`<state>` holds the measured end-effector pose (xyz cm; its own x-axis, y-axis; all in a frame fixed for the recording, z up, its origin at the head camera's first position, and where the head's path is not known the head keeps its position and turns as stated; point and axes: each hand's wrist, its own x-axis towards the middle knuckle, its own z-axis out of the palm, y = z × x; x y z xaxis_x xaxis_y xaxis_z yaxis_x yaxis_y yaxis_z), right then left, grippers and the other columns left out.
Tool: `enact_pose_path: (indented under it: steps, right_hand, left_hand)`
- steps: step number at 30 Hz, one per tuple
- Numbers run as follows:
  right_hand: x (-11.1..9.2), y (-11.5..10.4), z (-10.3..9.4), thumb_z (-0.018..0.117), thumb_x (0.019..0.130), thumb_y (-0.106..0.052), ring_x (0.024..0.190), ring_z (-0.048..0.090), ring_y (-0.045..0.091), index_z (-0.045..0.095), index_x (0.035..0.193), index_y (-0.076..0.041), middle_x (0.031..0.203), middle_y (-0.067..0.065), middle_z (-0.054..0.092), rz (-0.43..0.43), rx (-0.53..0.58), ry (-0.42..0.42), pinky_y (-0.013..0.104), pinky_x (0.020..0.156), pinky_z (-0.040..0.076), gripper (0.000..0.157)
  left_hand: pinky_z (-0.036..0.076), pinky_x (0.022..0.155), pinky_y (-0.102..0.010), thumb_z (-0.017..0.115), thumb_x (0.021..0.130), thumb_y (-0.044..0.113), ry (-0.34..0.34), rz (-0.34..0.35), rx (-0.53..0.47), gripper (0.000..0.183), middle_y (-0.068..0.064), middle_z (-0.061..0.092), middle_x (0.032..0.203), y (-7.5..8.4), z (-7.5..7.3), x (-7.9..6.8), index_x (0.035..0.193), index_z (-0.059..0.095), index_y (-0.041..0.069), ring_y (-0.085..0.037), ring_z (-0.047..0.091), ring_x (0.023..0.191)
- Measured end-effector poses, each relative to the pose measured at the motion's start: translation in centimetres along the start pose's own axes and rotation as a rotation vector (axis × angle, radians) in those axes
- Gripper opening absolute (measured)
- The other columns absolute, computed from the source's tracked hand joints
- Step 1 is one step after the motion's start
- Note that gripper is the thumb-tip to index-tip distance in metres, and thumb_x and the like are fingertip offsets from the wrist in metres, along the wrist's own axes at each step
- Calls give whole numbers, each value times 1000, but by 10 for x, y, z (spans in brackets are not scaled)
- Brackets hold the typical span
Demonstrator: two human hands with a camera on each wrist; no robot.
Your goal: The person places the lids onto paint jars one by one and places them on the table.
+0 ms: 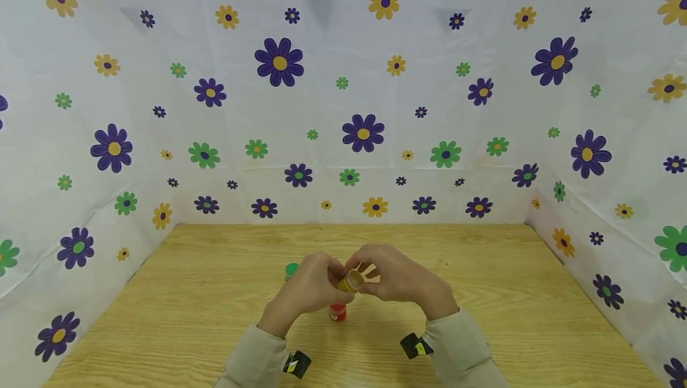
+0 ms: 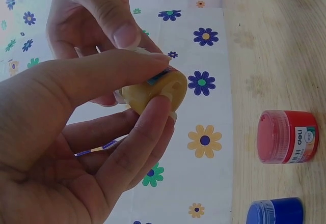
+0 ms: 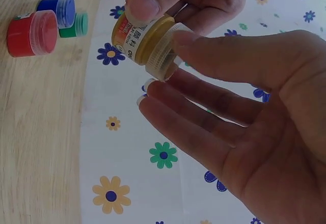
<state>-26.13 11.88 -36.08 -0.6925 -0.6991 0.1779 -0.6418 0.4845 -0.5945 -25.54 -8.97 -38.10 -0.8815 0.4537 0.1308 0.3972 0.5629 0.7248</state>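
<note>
A small jar of yellow paint (image 1: 347,284) is held tilted above the table between both hands. My left hand (image 1: 313,285) grips its yellow body (image 2: 153,94) with the thumb on one side and fingertips at the base. At the other end, my right hand (image 1: 397,276) pinches the clear ribbed lid (image 3: 162,63), thumb on its near side; the lid sits on the jar. The right hand's other fingers (image 3: 188,127) are spread out below the lid. The label (image 3: 137,38) faces the right wrist view.
Below the hands, a red paint jar (image 1: 338,312) stands on the wooden table (image 1: 214,316). A blue jar (image 3: 56,11) and a green jar (image 3: 76,25) stand behind it. Flower-patterned white cloth (image 1: 343,102) walls the table's back and sides.
</note>
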Motion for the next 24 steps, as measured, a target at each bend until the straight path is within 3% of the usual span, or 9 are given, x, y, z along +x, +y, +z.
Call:
enact_pose_path:
  steps: [7, 15, 24]
  right_hand:
    - [0, 1, 2, 75, 91, 1, 101, 72, 23, 73, 113, -2, 112, 10, 73, -31, -1, 5, 26, 85, 62, 23]
    - [2, 0, 1, 74, 94, -9, 87, 71, 13, 74, 115, -3, 103, 6, 76, 19, -46, 9, 21, 79, 59, 21]
    - [2, 0, 2, 73, 96, -10, 93, 72, 18, 72, 120, -4, 105, 7, 76, 44, -32, 6, 22, 80, 60, 25]
  left_hand:
    - [59, 64, -25, 87, 78, 8, 7, 10, 10, 21, -7, 78, 89, 0, 0, 1, 96, 79, 0, -11, 68, 73]
    - [54, 60, -24, 87, 78, 9, 12, 8, 32, 19, -3, 75, 83, 2, -1, 0, 93, 79, 2, -11, 62, 69]
    - [54, 59, -24, 87, 79, 10, 4, 7, 24, 13, -2, 74, 80, 3, 0, -1, 88, 78, 5, -10, 62, 67]
